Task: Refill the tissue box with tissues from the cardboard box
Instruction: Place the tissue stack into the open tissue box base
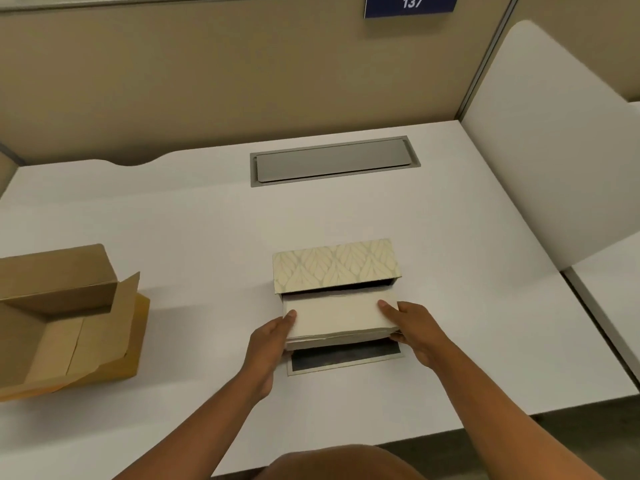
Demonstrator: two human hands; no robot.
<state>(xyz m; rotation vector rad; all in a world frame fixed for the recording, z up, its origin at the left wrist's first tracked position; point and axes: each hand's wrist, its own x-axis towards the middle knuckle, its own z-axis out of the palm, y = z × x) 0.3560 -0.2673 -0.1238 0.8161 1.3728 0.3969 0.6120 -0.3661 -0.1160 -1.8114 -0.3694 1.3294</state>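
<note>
A tissue box (334,265) with a cream leaf pattern lies on the white desk (194,220), its near side open and its flap (346,360) folded flat toward me. A white stack of tissues (337,317) sits partly inside that opening. My left hand (268,344) grips the stack's left end and my right hand (414,327) grips its right end. The open brown cardboard box (65,323) stands at the desk's left edge; what I see of its inside shows no tissues.
A grey cable hatch (332,161) is set into the desk behind the tissue box. Beige partition walls rise at the back, with a blue sign reading 137 (412,3). A white divider panel (540,140) stands to the right.
</note>
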